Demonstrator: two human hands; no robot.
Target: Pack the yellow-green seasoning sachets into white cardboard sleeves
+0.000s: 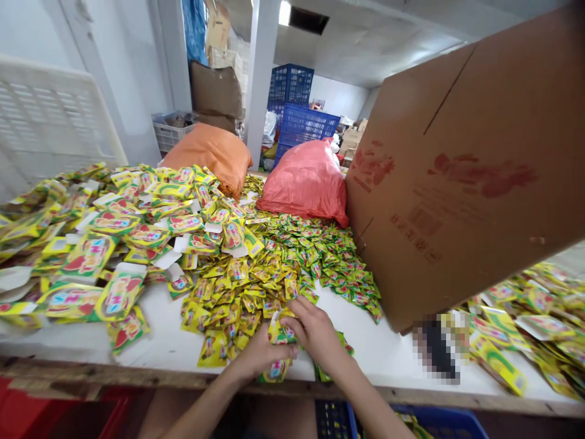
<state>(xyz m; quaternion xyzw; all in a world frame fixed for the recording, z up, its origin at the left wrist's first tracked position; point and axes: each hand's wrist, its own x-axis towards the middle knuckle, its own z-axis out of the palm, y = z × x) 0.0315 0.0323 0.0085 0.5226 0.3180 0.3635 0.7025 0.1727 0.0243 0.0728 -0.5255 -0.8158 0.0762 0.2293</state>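
Observation:
Both my hands meet at the table's front edge. My left hand (260, 353) grips a small stack of yellow-green sachets (280, 334) from below. My right hand (315, 329) rests on top of the same stack, fingers curled over it. A large heap of small sachets (274, 268) lies spread just beyond my hands. Flat yellow-green cartons (114, 231) are piled at the left.
A big brown cardboard box (461, 171) leans tilted over the table at the right. An orange sack (210, 152) and a red sack (308, 180) sit at the back, blue crates (297, 119) behind them. The white table (173, 335) has a wooden front edge; a blue crate (439, 424) sits below.

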